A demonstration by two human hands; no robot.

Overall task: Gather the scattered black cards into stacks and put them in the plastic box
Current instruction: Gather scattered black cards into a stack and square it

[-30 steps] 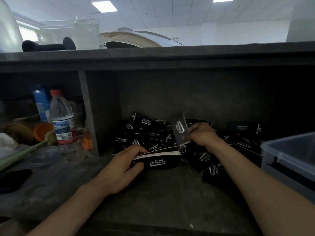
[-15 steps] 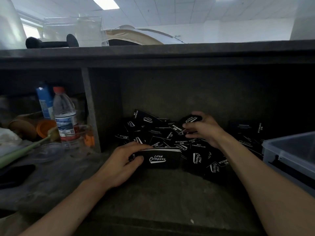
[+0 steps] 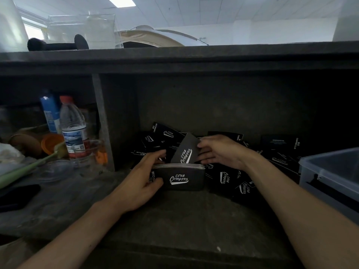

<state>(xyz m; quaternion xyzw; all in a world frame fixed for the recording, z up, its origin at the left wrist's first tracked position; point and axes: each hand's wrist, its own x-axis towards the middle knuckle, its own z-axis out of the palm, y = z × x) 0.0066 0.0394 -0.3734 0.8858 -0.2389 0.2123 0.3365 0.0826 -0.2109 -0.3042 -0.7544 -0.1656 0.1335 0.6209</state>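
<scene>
My left hand grips a stack of black cards standing on its long edge on the dark shelf, logo facing me. Held by my right hand, a single black card tilts upright with its lower edge at the back of the stack. Behind and to the right, scattered black cards lie in a loose pile against the shelf's back wall. The plastic box, translucent grey, stands at the right edge; only its left part shows.
A vertical divider bounds the compartment on the left. Beyond it stand a water bottle, a blue carton, an orange cup and a glass bowl. An overhanging shelf top runs above.
My right hand reached back into the pile, picked up one card and brought it left to the stack. My left hand kept hold of the stack.
</scene>
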